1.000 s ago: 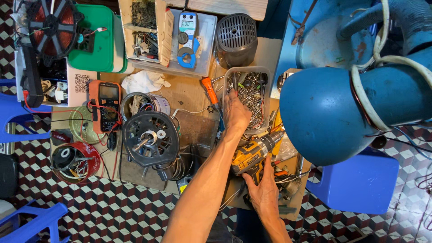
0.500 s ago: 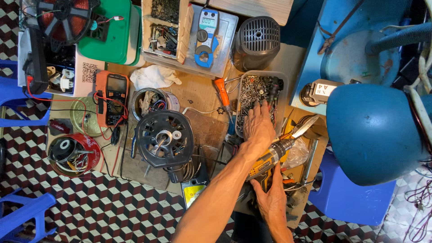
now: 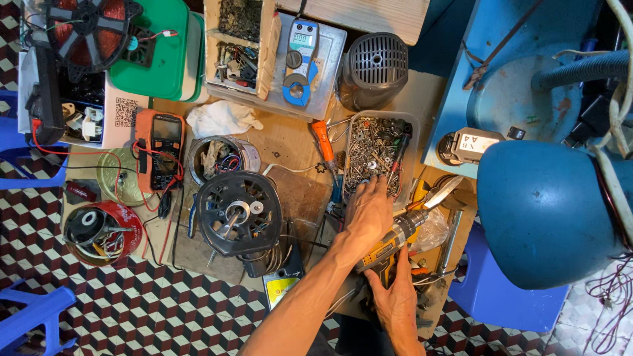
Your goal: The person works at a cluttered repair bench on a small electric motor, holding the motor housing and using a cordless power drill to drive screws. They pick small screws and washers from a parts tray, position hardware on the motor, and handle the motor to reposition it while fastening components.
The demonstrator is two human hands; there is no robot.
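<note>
Your right hand (image 3: 395,300) is gripping a yellow-and-black cordless drill (image 3: 389,242) by its handle, fingers curled around the grip at the near right edge of the wooden workbench (image 3: 290,142). The drill is lying tilted, its chuck pointing up and to the right, just beside a crumpled clear plastic bag (image 3: 432,231). Your left hand (image 3: 368,212) is resting palm down over the drill's upper body, its fingers pressed together and reaching onto the near rim of a clear plastic tray of screws and small metal parts (image 3: 376,148); whether the fingertips are pinching anything cannot be told.

Working outward: an orange-handled screwdriver (image 3: 323,144) is lying just left of the tray. A black fan motor housing (image 3: 239,212) is sitting left of your left forearm, and a round tin of wire scraps (image 3: 221,158) is standing behind it. An orange multimeter (image 3: 159,150) is lying further left, with a white rag (image 3: 223,118) behind the tin. A blue clamp meter (image 3: 298,62) is resting on a grey metal plate at the far side, beside a dark ribbed motor cover (image 3: 374,69). A red-rimmed bowl (image 3: 102,232) is holding a black part at the near left corner. A large blue rounded housing (image 3: 547,211) is filling the right.
</note>
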